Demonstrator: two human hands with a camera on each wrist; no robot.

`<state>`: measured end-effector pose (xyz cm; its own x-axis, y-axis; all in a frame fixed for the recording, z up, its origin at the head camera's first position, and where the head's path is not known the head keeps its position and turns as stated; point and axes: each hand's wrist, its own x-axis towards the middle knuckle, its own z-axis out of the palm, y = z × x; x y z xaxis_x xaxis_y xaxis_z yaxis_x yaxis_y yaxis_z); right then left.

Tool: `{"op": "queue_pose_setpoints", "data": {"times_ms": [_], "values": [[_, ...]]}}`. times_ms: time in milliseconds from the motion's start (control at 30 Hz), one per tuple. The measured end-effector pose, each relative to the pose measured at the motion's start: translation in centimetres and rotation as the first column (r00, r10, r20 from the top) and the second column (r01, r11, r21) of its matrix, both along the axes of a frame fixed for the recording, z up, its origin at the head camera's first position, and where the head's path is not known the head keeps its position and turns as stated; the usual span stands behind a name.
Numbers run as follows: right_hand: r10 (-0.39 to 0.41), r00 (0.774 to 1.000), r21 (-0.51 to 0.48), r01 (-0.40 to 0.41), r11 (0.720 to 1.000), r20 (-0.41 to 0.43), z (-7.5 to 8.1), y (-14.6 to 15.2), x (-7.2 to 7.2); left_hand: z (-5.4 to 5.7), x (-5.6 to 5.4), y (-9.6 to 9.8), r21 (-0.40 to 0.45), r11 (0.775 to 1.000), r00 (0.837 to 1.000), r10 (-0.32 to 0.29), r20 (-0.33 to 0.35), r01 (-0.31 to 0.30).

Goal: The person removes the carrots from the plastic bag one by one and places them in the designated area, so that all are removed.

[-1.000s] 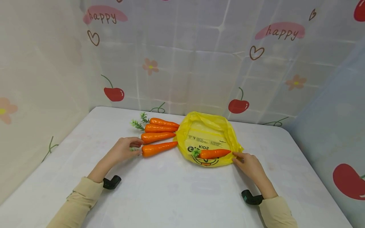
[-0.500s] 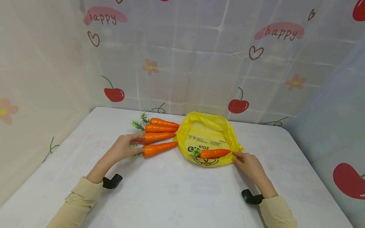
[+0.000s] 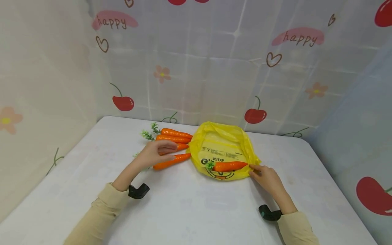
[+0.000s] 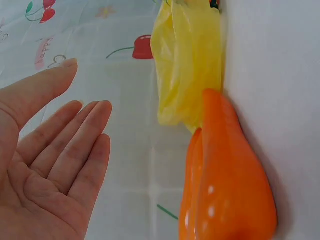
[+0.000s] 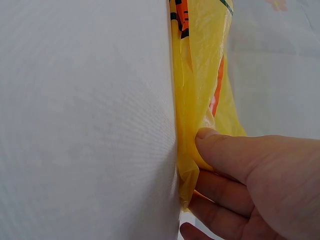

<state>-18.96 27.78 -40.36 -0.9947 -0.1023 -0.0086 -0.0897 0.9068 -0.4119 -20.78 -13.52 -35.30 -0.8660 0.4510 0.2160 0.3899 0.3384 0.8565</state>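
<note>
Over the several orange carrots [image 3: 180, 157] with green tops, my left hand [image 3: 153, 153] hovers with straight, loosely spread fingers and nothing in its grasp. In the left wrist view, a gap separates its fingers from the closest carrot [image 4: 232, 185]. The carrots lie side by side, tips toward a yellow plastic bag [image 3: 228, 130]; the hand hides parts of two of them. One carrot [image 3: 230, 166] lies on the bag's printed inner face, its leafy end to the left. My right hand [image 3: 267, 178] pinches the bag's right edge between thumb and fingers, clearly in the right wrist view.
Everything lies on a white table [image 3: 196, 207], with its back edge near a patterned curtain [image 3: 202, 78]. Similar curtains stand at left and right. A black wrist device [image 3: 139, 191] sits on the left wrist, another [image 3: 269, 213] on the right.
My left hand has moved right, from the carrots' leafy ends to above their bodies. The carrots and the bag look unmoved, and the right hand keeps its hold on the bag edge.
</note>
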Motion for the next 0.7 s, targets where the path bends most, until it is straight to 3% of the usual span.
{"op": "queue_pose_setpoints", "data": {"times_ms": [200, 433, 533, 700], "values": [[-0.007, 1.000, -0.010, 0.007, 1.000, 0.009, 0.0, 0.0, 0.1, 0.1, -1.0, 3.4, 0.074, 0.994, 0.996, -0.082, 0.024, 0.080], [-0.008, 1.000, -0.016, 0.008, 1.000, 0.005, 0.1, 0.0, 0.1, -0.7, -2.0, 7.6, 0.099, 0.984, 0.986, -0.158, 0.062, 0.151], [-0.013, 1.000, -0.014, 0.014, 1.000, 0.006, 0.0, 0.0, 0.1, -1.0, -2.5, 9.4, 0.093, 0.977, 0.978, -0.200, 0.065, 0.193], [-0.015, 1.000, -0.008, 0.015, 1.000, 0.004, -0.1, 0.0, 0.0, -1.5, -2.6, 12.2, 0.007, 0.975, 0.970, -0.220, 0.098, 0.221]]}}
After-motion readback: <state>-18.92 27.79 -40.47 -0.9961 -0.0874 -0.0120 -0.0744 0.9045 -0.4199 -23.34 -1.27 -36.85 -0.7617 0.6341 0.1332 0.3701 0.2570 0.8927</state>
